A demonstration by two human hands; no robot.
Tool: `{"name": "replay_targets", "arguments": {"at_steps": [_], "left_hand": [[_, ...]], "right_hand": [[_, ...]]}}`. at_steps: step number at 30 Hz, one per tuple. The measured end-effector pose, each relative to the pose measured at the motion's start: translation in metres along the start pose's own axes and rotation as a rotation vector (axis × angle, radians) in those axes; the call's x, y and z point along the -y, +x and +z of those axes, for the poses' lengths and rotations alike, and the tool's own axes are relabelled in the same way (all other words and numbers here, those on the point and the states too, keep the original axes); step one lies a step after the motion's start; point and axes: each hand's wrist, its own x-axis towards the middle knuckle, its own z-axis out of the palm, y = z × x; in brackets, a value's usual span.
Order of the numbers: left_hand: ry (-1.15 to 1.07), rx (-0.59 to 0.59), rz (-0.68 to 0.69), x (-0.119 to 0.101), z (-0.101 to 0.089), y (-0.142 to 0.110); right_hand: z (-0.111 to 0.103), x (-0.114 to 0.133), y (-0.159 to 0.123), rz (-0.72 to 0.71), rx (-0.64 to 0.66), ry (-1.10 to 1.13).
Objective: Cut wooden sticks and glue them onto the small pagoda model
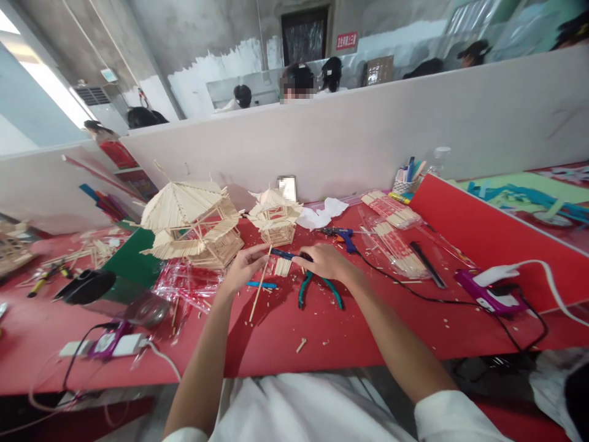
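Pinching 1 stick point(260, 286) with the left hand point(245, 266), the right hand point(323, 260) seemingly clasping a dark-blue tool point(281, 253).

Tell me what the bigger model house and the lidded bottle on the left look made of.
Model house: likely bare, unvarnished wood, since pale matte sticks show in rows. Bottle: glossy, see-through plastic or glass, unclear which; its black lid looks like plastic.

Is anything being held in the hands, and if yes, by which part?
The left hand holds a stick near its upper end; the right hand holds a dark blue tool by the end farther from the stick.
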Motion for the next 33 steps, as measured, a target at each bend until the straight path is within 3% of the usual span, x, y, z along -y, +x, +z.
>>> {"name": "replay_targets", "arguments": {"at_steps": [7, 14, 20, 22, 26, 30, 33], "left_hand": [[0.098, 0.085, 0.056, -0.008, 0.004, 0.004], [0.081, 0.102, -0.012, -0.017, 0.005, 0.01], [-0.065, -0.027, 0.003, -0.023, 0.006, 0.01], [-0.082, -0.01, 0.02, -0.026, 0.005, 0.01], [0.118, 0.11, 0.097, -0.028, 0.001, 0.015], [0.227, 0.123, 0.149, -0.026, -0.004, 0.019], [0.441, 0.188, 0.225, -0.025, -0.005, 0.019]], "right_hand": [[0.002, 0.003, 0.0, 0.013, -0.039, -0.029], [0.006, 0.002, 0.003, 0.02, -0.081, -0.072], [0.006, 0.003, 0.004, 0.06, -0.048, -0.107], [0.006, 0.004, 0.004, 0.053, -0.045, -0.123], [0.008, 0.006, 0.004, 0.042, -0.034, -0.138], [0.011, 0.006, 0.005, 0.02, -0.041, -0.137], [0.012, 0.005, 0.006, 0.006, -0.045, -0.15]]}}
